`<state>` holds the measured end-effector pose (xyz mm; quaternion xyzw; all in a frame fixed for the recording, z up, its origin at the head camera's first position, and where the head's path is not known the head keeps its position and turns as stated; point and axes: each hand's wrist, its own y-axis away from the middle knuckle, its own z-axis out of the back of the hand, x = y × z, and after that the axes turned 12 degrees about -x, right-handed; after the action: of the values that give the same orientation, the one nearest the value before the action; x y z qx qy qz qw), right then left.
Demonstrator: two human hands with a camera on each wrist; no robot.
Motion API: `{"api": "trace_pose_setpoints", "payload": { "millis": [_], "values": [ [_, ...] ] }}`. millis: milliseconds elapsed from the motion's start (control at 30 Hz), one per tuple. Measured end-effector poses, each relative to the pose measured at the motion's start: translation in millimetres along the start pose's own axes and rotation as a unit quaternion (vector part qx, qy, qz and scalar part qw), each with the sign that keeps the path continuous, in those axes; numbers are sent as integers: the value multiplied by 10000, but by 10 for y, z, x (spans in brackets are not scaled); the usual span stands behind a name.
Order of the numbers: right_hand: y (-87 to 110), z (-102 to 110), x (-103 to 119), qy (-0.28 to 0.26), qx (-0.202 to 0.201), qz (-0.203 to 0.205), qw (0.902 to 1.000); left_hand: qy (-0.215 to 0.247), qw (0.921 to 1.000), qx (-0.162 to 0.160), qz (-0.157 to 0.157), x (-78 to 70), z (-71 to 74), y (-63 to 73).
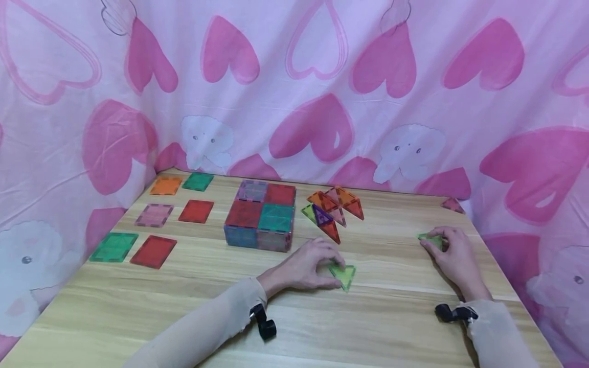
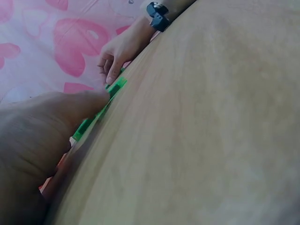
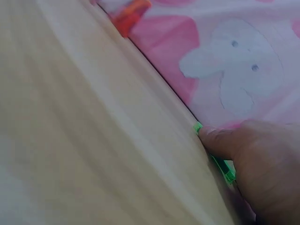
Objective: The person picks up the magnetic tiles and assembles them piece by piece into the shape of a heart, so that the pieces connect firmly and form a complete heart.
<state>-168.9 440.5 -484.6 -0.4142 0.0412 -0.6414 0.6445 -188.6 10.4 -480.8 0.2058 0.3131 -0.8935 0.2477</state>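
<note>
The left sleeve (image 1: 207, 319) and the right sleeve (image 1: 501, 335) are made of plain, pale beige fabric, lightly creased. With the first, a small black left wrist device (image 1: 266, 328) with a rounded, knob-like part is worn; with the second, a similar right wrist device (image 1: 444, 313) is worn. The left hand (image 1: 306, 266) and the right hand (image 1: 455, 258) are bare.

The tiles (image 1: 347, 274) I handle look smooth, see-through plastic; my worktop (image 1: 368, 327), smooth wood grain; creased cloth (image 1: 276, 97) lines its far edge.
</note>
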Motion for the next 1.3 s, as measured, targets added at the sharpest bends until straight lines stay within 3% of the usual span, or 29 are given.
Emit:
{"api": "trace_pose_setpoints", "payload": {
  "millis": [200, 367, 500, 700, 833, 933, 1133, 1300],
  "values": [
    [71, -23, 106, -21, 170, -66, 9998, -583, 9969, 472, -249, -13, -16, 27],
    [85, -16, 118, -37, 370, -217, 9991, -1031, 9922, 682, -129, -44, -57, 39],
    [90, -12, 114, -68, 402, -190, 9990, -1010, 9925, 695, 6, -71, -46, 32],
    [91, -8, 118, -68, 416, -265, 9988, -465, 9975, 506, 159, -43, -14, -2],
    [88, -18, 150, -196, 373, -203, 9989, 320, 9981, 135, 499, 0, -22, -25],
    [95, -60, 225, -414, 344, 3, 9985, 650, 9953, -182, 700, 17, -21, -21],
    [140, -191, 472, -1116, 494, 138, 9924, 409, 9950, -563, 722, 21, -17, -26],
    [207, -258, 685, -2054, 479, -458, 9764, 332, 9948, -650, 713, 19, -16, -33]
  ]
}}
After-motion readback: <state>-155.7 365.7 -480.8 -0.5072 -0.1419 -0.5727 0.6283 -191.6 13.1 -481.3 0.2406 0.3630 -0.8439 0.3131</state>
